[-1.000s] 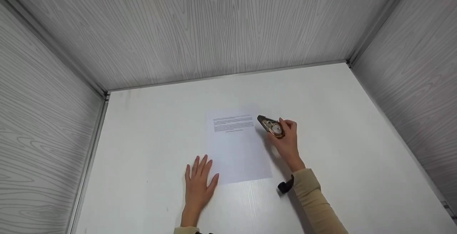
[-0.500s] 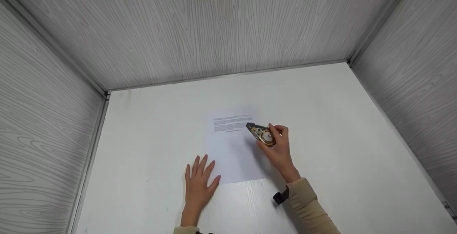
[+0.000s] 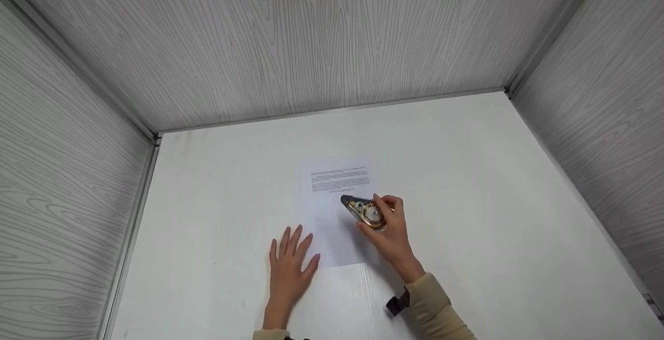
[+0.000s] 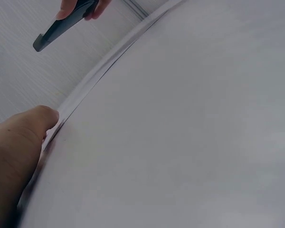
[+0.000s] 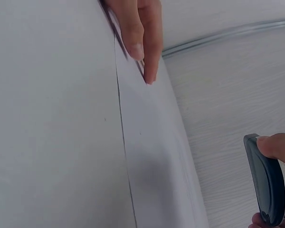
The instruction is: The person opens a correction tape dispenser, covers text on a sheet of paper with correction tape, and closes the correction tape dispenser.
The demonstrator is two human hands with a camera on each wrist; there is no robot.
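A sheet of paper (image 3: 328, 228) with printed lines near its top lies on the white table. My left hand (image 3: 289, 272) rests flat with spread fingers at the paper's lower left edge. Between thumb and fingertips, my right hand (image 3: 394, 241) pinches a correction tape (image 3: 367, 212) with a clear casing and round reel inside. It hovers above the paper, below the text, its narrow end pointing left and away. The right wrist view shows the dark side of the correction tape (image 5: 266, 183) off the surface. Seen from the left wrist, the correction tape (image 4: 61, 31) is also raised.
Wood-grain panels enclose the white table (image 3: 218, 184) at the back (image 3: 321, 39), left (image 3: 57, 189) and right (image 3: 591, 101). A black strap with a small device (image 3: 397, 304) sits on the right wrist, below the tan sleeve.
My right hand has carried the correction tape left and towards me, from beside the paper's right edge to over the paper. My left hand has stayed in place.
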